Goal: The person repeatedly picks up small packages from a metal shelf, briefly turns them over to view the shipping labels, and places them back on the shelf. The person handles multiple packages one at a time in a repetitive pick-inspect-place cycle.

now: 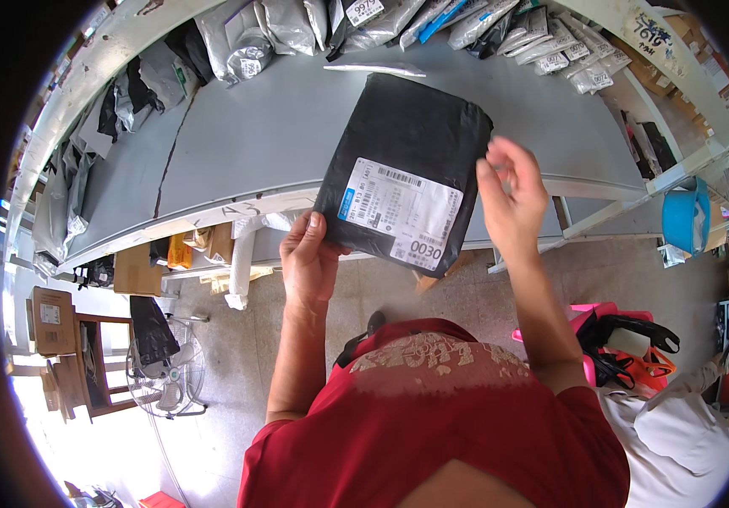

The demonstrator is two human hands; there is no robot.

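Observation:
A flat black plastic mailing parcel is tilted up before me, its near end beyond the front edge of a grey metal shelf. Stuck on its face is a white shipping label with printing and barcodes. My left hand grips the parcel's lower left corner, thumb on top and fingers underneath. Beside the parcel's right edge is my right hand, slightly blurred, with thumb and fingers apart and nothing between them. A thin white packet lies flat on the shelf just past the parcel's far end.
Grey and white mailing bags line the shelf's back, with more bags at left. Below stand a cardboard box and a floor fan. A blue basket hangs at right, near a pink stool and another person.

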